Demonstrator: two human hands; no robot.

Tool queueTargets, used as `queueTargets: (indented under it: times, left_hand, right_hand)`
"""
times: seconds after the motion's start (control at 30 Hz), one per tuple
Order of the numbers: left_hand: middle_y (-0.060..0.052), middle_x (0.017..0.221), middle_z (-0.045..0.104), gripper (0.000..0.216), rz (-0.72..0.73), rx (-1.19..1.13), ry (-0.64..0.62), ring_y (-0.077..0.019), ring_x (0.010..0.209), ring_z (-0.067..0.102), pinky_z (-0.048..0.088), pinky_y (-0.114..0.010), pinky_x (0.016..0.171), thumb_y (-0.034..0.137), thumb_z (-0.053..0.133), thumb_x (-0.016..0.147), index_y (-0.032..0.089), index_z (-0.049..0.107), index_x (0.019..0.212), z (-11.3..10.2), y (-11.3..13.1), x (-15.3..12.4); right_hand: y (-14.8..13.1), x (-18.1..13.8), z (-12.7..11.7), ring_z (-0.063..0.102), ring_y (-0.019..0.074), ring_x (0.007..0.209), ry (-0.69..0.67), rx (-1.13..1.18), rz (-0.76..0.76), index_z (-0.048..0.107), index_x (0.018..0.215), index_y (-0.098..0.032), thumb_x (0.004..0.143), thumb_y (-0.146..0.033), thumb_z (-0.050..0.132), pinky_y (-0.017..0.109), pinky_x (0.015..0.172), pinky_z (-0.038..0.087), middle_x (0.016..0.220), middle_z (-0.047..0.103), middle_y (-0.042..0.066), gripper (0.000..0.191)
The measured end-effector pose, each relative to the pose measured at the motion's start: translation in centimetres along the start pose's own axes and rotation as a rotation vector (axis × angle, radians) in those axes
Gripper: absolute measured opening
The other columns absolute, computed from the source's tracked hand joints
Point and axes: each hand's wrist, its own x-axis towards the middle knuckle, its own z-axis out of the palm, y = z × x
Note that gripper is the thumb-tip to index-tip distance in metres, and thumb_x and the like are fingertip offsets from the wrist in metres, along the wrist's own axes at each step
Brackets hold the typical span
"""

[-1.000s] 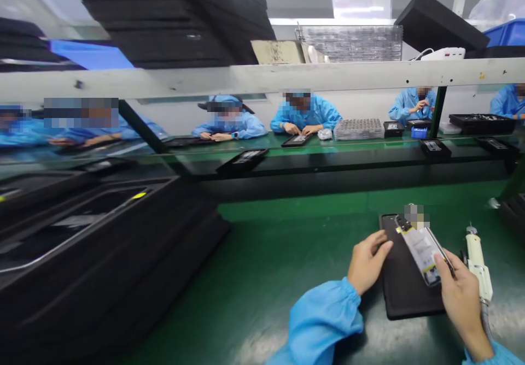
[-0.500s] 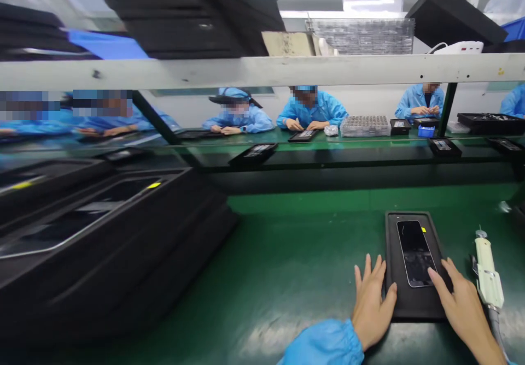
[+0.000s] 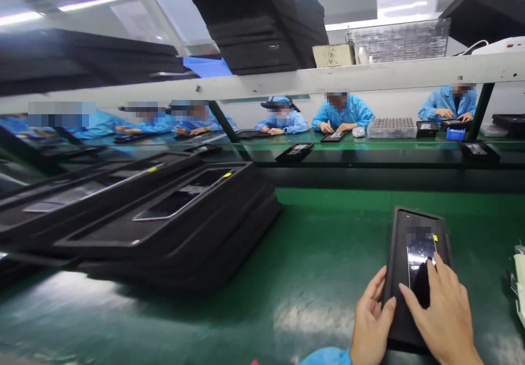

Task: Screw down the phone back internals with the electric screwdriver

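Left hand (image 3: 372,324) pinches the black tray (image 3: 404,327) by its left rim; right hand (image 3: 447,310) spans the phone (image 3: 419,266) inside, can't tell if gripping. Steady the tray, handle the phone by its edges.

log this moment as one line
left hand: at black tray's left edge | right hand: over phone | phone: screen up in tray

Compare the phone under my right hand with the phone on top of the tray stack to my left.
The near phone is partly covered by the right hand; the stack phone has no hand on it.
The near phone points mostly away from you, whereas the stack phone slants across the view.
Both lie in black trays, with dark screens and a yellow tab by the far end.
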Motion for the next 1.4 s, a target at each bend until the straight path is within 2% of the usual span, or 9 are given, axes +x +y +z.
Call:
queueTargets:
  times: [0.27, 0.4, 0.5, 0.6, 0.83, 1.03, 1.17, 1.27, 1.4]
  left_hand:
    - [-0.013, 0.138, 0.053, 0.061, 0.045, -0.022, 0.014, -0.0292, 0.129, 0.048, 0.044, -0.035, 0.108, 0.042, 0.075, 0.075, 0.022, 0.055, 0.13, -0.1, -0.9, -0.7]
    - [-0.011, 0.141, 0.049, 0.06, 0.022, 0.004, -0.001, -0.028, 0.132, 0.044, 0.04, -0.036, 0.112, 0.043, 0.074, 0.077, 0.024, 0.055, 0.131, -0.6, -1.1, -0.1]
    - [-0.011, 0.141, 0.05, 0.064, 0.01, 0.01, 0.041, -0.0292, 0.131, 0.045, 0.041, -0.036, 0.11, 0.048, 0.074, 0.074, 0.024, 0.056, 0.13, -0.6, -1.5, 0.2]
    - [-0.009, 0.139, 0.052, 0.063, 0.058, 0.009, 0.106, -0.0291, 0.131, 0.046, 0.042, -0.036, 0.11, 0.052, 0.074, 0.073, 0.025, 0.058, 0.128, -0.4, -1.9, 0.4]
    - [-0.007, 0.14, 0.051, 0.059, 0.058, 0.023, 0.051, -0.0283, 0.134, 0.042, 0.039, -0.036, 0.112, 0.049, 0.074, 0.074, 0.025, 0.059, 0.126, -0.8, -2.0, 0.7]
    - [-0.009, 0.144, 0.047, 0.07, -0.003, 0.044, 0.061, -0.0271, 0.137, 0.036, 0.039, -0.034, 0.112, 0.049, 0.076, 0.073, 0.021, 0.052, 0.132, 0.4, -0.9, 0.2]
    - [-0.01, 0.145, 0.045, 0.075, -0.056, 0.03, 0.058, -0.0266, 0.138, 0.035, 0.04, -0.033, 0.111, 0.05, 0.076, 0.072, 0.019, 0.049, 0.135, 0.9, -0.5, 0.2]
    - [-0.01, 0.143, 0.047, 0.075, -0.062, 0.005, 0.056, -0.0266, 0.137, 0.037, 0.04, -0.033, 0.111, 0.048, 0.078, 0.07, 0.018, 0.051, 0.133, 1.0, -0.6, 0.3]
    - [-0.01, 0.14, 0.051, 0.071, -0.085, -0.106, 0.088, -0.0283, 0.133, 0.043, 0.038, -0.038, 0.113, 0.047, 0.079, 0.069, 0.019, 0.055, 0.13, 1.0, -0.7, 0.5]
  right_hand:
    - [-0.5, -0.4, 0.6, 0.056, 0.0365, 0.115, 0.116, 0.182, 0.014, 0.063, 0.117, -0.003, 0.096, -0.049, 0.039, 0.048, 0.09, 0.05, 0.122, 0.061, 0.023, 0.056]
    - [2.8, 0.4, -1.0, 0.07, 0.028, 0.083, 0.097, 0.605, 0.511, 0.071, 0.107, -0.01, 0.088, -0.056, 0.051, 0.035, 0.072, 0.057, 0.097, 0.072, 0.016, 0.053]
    - [4.5, 1.4, -2.3, 0.07, 0.0272, 0.082, 0.168, 1.052, 0.904, 0.07, 0.107, -0.012, 0.079, -0.058, 0.064, 0.035, 0.069, 0.059, 0.097, 0.073, 0.013, 0.054]
    - [4.9, 1.9, -2.7, 0.069, 0.0294, 0.093, 0.184, 1.359, 1.0, 0.068, 0.113, -0.015, 0.075, -0.054, 0.07, 0.041, 0.079, 0.058, 0.104, 0.072, 0.012, 0.055]
    - [5.0, 1.9, -2.2, 0.068, 0.0307, 0.096, 0.174, 1.527, 1.065, 0.065, 0.12, -0.018, 0.072, -0.049, 0.075, 0.048, 0.086, 0.056, 0.106, 0.071, 0.012, 0.058]
    - [4.5, 2.6, -3.5, 0.066, 0.0289, 0.103, 0.141, 1.475, 0.934, 0.064, 0.122, -0.017, 0.078, -0.046, 0.072, 0.046, 0.09, 0.054, 0.117, 0.067, 0.013, 0.053]
    - [4.1, 2.5, -3.1, 0.065, 0.0298, 0.103, 0.161, 1.055, 0.823, 0.064, 0.122, -0.011, 0.083, -0.05, 0.063, 0.044, 0.089, 0.054, 0.116, 0.067, 0.015, 0.055]
    - [2.7, 2.4, -2.6, 0.066, 0.0285, 0.103, 0.127, 0.638, 0.485, 0.067, 0.118, -0.01, 0.088, -0.046, 0.057, 0.041, 0.093, 0.053, 0.115, 0.068, 0.014, 0.047]
    - [0.9, 2.7, -3.0, 0.062, 0.0267, 0.111, 0.108, 0.436, 0.082, 0.067, 0.117, -0.01, 0.092, -0.04, 0.054, 0.038, 0.096, 0.052, 0.124, 0.063, 0.014, 0.04]
